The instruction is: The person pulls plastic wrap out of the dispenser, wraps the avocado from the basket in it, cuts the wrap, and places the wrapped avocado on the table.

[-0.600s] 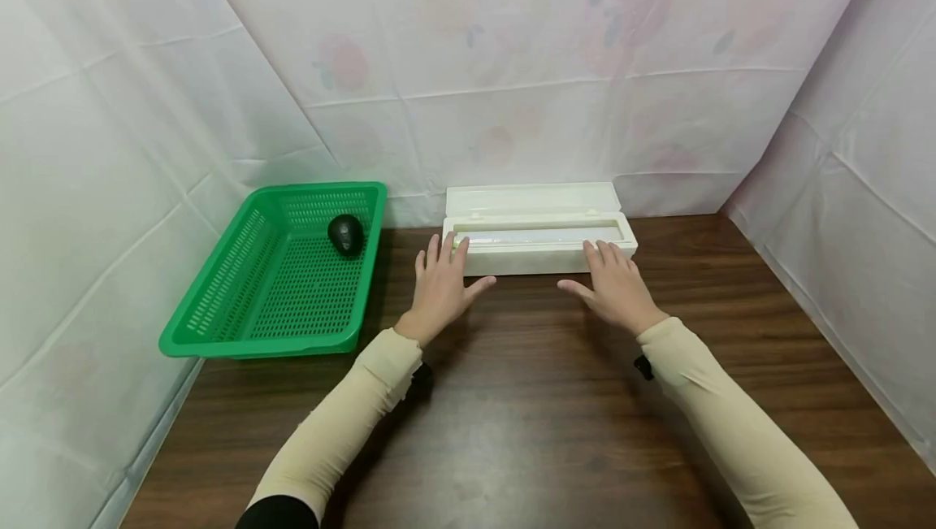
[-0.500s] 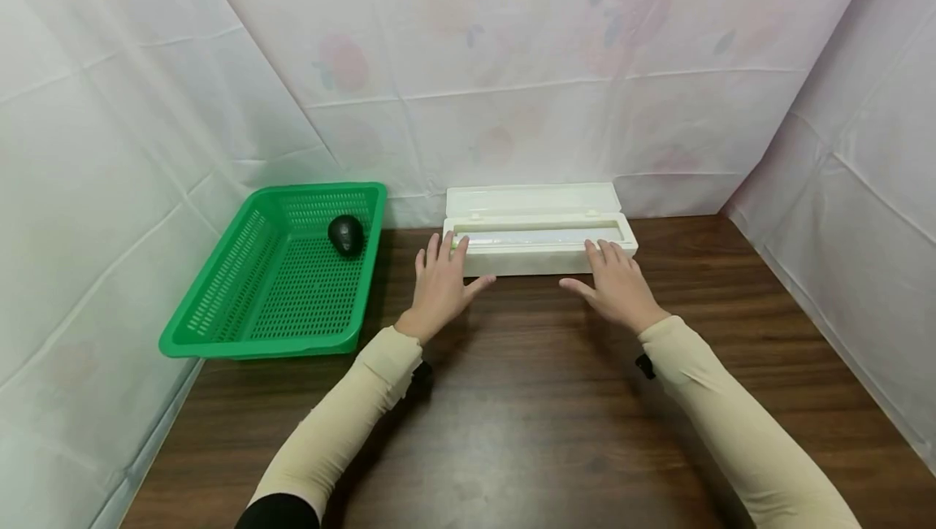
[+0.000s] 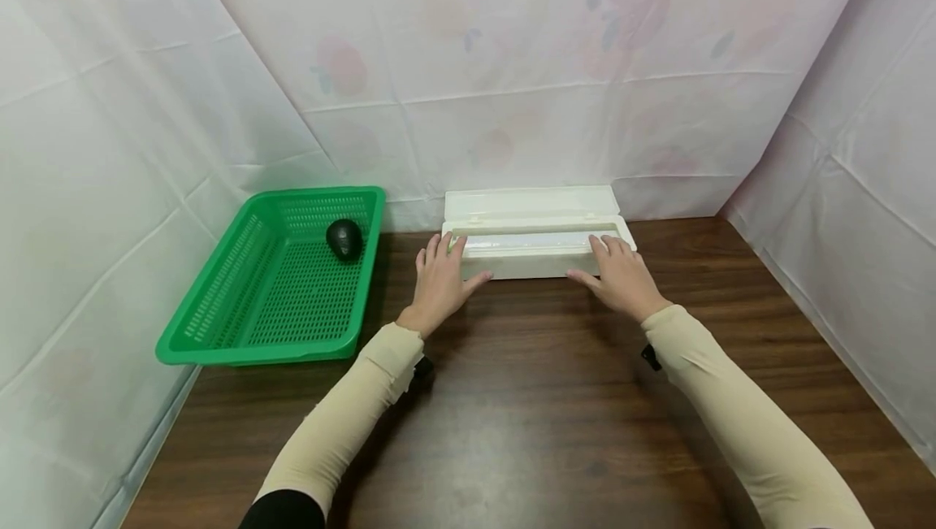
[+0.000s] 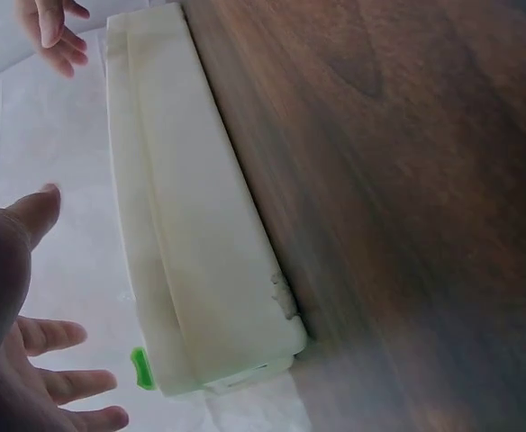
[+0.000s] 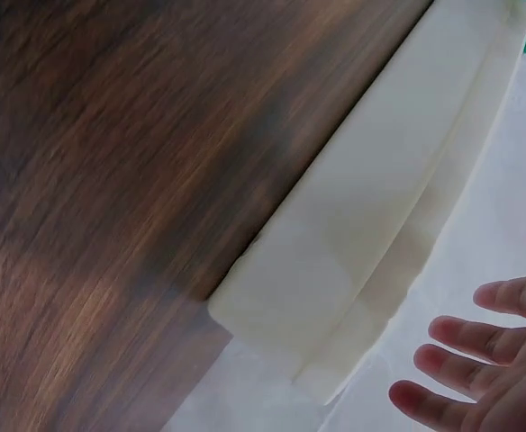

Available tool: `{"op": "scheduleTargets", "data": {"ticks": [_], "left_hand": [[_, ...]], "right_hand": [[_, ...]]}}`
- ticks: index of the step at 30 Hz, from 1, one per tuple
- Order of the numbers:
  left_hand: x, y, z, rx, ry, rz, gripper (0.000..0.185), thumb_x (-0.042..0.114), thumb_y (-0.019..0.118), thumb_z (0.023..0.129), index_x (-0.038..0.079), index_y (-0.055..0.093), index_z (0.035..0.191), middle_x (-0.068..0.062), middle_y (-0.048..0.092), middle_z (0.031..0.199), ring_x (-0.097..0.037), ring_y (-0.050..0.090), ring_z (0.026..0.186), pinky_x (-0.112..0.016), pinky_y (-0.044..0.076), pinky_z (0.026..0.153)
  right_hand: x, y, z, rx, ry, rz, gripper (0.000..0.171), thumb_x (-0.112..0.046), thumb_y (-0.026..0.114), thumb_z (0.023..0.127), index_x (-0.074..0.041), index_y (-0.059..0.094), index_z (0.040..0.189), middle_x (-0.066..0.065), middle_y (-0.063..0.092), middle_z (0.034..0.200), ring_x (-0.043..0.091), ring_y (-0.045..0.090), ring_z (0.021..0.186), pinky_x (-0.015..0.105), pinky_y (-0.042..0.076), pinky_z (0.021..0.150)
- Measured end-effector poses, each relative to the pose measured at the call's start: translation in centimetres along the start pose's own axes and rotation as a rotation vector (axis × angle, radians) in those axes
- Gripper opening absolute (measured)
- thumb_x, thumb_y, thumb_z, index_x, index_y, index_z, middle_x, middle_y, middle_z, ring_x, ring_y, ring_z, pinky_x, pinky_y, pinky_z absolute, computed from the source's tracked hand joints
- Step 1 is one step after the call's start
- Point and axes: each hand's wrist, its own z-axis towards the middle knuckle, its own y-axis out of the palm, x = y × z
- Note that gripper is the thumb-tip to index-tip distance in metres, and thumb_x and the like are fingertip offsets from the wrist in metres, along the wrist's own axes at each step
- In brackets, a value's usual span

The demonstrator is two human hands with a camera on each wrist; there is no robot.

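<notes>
A long white box (image 3: 537,251) lies crosswise at the far middle of the dark wooden surface (image 3: 526,415), close to the back wall, with its lid (image 3: 530,204) tipped open toward the far side and a pale roll showing inside. The left hand (image 3: 439,285) is at the box's left end: its fingers (image 3: 446,246) are straight and slightly spread, their tips at the near top edge, and the thumb points right along the near wall. The right hand (image 3: 621,277) is at the right end in the same way, fingers (image 3: 608,246) straight and a little apart over the near rim, thumb pointing left. Neither hand curls round the box; whether the tips actually press on it cannot be told. Both forearms wear beige sleeves. To the left of the box, apart from it, sits a green perforated basket (image 3: 219,326) with 1 dark avocado (image 3: 344,238) lying in its far right corner. Pale floral sheeting (image 3: 512,66) covers the walls on 3 sides.
</notes>
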Motion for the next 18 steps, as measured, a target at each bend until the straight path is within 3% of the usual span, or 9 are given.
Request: {"op": "scheduleTargets", "data": {"ticks": [6, 18], "left_hand": [[-0.3, 0.3, 0.6, -0.023, -0.023, -0.012, 0.087, 0.057, 0.074, 0.078, 0.009, 0.044, 0.144, -0.019, 0.041, 0.150, -0.039, 0.032, 0.141, -0.062, 0.028, 0.112], [-1.4, 0.7, 1.4, 0.030, -0.066, -0.066, 0.075, 0.051, 0.074, 0.082, 0.011, 0.049, 0.140, -0.016, 0.047, 0.146, -0.035, 0.037, 0.138, -0.058, 0.030, 0.112]], "right_hand": [[0.5, -0.1, 0.4, 0.022, 0.003, -0.009, 0.079, -0.052, 0.056, 0.094, 0.007, 0.038, 0.144, 0.032, 0.041, 0.142, 0.048, 0.037, 0.134, 0.065, 0.035, 0.104], [1.4, -0.1, 1.1, 0.005, -0.002, -0.017, 0.076, -0.052, 0.054, 0.095, 0.006, 0.040, 0.143, 0.029, 0.043, 0.140, 0.049, 0.041, 0.129, 0.064, 0.039, 0.099]]}}
